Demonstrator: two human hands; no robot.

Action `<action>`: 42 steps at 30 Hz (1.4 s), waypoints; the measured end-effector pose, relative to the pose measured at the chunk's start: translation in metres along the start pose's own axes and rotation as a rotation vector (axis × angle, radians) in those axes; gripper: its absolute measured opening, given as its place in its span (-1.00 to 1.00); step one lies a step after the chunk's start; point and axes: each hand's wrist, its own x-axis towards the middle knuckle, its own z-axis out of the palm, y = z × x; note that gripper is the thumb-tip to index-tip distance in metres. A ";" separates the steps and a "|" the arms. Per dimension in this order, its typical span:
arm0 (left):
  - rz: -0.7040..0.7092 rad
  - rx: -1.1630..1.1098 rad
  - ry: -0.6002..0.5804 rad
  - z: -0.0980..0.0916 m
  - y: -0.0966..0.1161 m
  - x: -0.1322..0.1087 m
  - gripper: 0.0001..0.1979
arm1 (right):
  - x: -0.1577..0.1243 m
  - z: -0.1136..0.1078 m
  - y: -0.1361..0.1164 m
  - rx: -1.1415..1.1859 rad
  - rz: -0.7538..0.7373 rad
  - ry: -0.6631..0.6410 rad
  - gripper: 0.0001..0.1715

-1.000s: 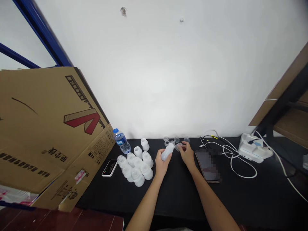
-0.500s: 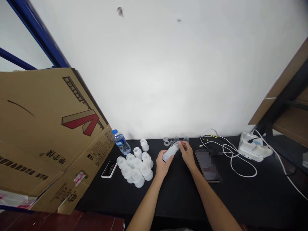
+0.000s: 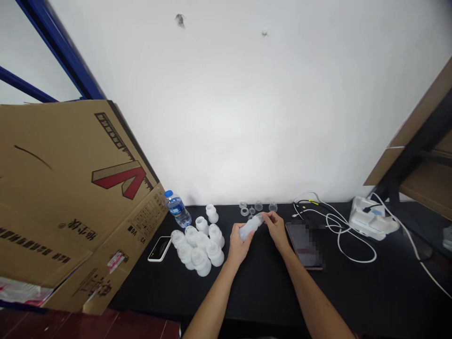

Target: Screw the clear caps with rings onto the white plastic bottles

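Observation:
My left hand [image 3: 240, 241] is wrapped round a small white plastic bottle [image 3: 248, 228], tilted with its neck up and to the right. A clear cap [image 3: 260, 216] sits at the bottle's mouth, and the fingers of my right hand [image 3: 275, 227] pinch its edge. Just beyond my hands lie several clear rings and caps [image 3: 244, 212] on the black table. To the left a cluster of white bottles [image 3: 202, 242] stands close together, several topped with clear caps. Two open-necked white bottles [image 3: 212, 213] stand at the back of that group.
A water bottle [image 3: 178, 209] and a white-framed device [image 3: 159, 248] are left of the cluster, beside a large cardboard box [image 3: 70, 188]. Right of my hands lie a dark phone-like slab [image 3: 303, 245], white cables [image 3: 339, 226] and a white power strip [image 3: 370, 216]. A white wall [image 3: 233, 117] rises behind.
My right fingers and the clear cap have dropped slightly towards me at the bottle's mouth. The left hand still holds the bottle; the view has shifted a little.

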 end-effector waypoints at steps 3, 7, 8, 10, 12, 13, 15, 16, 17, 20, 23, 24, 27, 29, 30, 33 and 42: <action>0.024 0.007 0.017 0.001 0.001 -0.001 -0.67 | -0.002 0.002 -0.004 0.027 -0.013 0.001 -0.44; 0.070 0.027 0.015 0.001 0.002 -0.002 -0.70 | -0.002 0.005 -0.008 0.047 -0.015 0.029 -0.41; 0.086 0.038 0.018 0.002 0.002 -0.003 -0.71 | -0.002 0.006 -0.008 0.048 -0.015 0.040 -0.40; 0.123 0.062 0.033 0.002 0.003 -0.004 -0.71 | -0.003 0.007 -0.007 0.052 -0.005 0.064 -0.39; 0.166 0.086 0.055 0.004 0.004 -0.005 -0.70 | -0.005 0.009 -0.007 0.070 0.022 0.098 -0.40; 0.183 0.097 0.065 0.004 0.004 -0.006 -0.70 | -0.006 0.012 -0.008 0.092 0.038 0.120 -0.42; 0.193 0.109 0.091 0.006 0.006 -0.006 -0.68 | -0.010 0.021 -0.010 0.175 0.071 0.134 -0.44; 0.185 0.104 0.103 0.007 0.007 -0.007 -0.67 | -0.012 0.026 -0.012 0.233 0.091 0.114 -0.44; 0.174 0.092 0.113 0.007 0.008 -0.007 -0.66 | -0.015 0.032 -0.014 0.298 0.116 0.073 -0.43; 0.167 0.049 0.116 0.007 0.009 -0.007 -0.65 | -0.021 0.044 -0.019 0.481 0.238 -0.055 -0.38; 0.244 0.075 0.079 0.007 0.008 -0.007 -0.66 | -0.020 0.041 -0.018 0.537 0.356 -0.072 -0.37; 0.277 0.100 0.070 0.008 0.007 -0.007 -0.67 | -0.019 0.037 -0.017 0.523 0.398 -0.078 -0.37; 0.371 0.202 0.060 0.010 0.006 -0.007 -0.72 | -0.013 0.026 -0.013 0.447 0.510 -0.106 -0.40; 0.419 0.261 0.062 0.010 0.007 -0.007 -0.73 | -0.012 0.023 -0.011 0.430 0.545 -0.124 -0.41; 0.438 0.282 0.068 0.010 0.007 -0.007 -0.72 | -0.012 0.023 -0.010 0.435 0.561 -0.132 -0.41; 0.477 0.327 0.064 0.008 0.009 -0.007 -0.72 | -0.013 0.023 -0.009 0.453 0.648 -0.159 -0.40; 0.361 0.190 0.009 0.004 0.010 -0.003 -0.65 | -0.011 0.023 -0.004 0.390 0.664 -0.034 -0.45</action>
